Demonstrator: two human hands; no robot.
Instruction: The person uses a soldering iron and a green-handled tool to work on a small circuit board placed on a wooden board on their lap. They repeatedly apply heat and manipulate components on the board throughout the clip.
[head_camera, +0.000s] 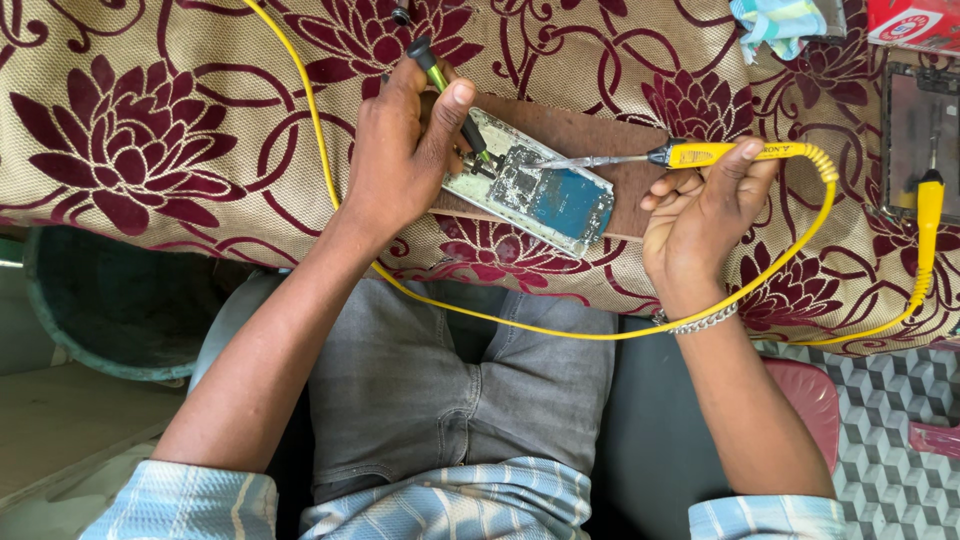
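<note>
Right hand (700, 205) pinches yellow soldering iron (715, 153); left hand (400, 150) grips green screwdriver (447, 92) on the bared circuit board (530, 185), wrists bent inward.

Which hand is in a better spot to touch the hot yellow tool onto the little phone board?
Right. The right hand holds the yellow soldering iron, whose tip already points at the circuit board. The left hand is busy pressing a green-handled tool onto the board's end.
</note>
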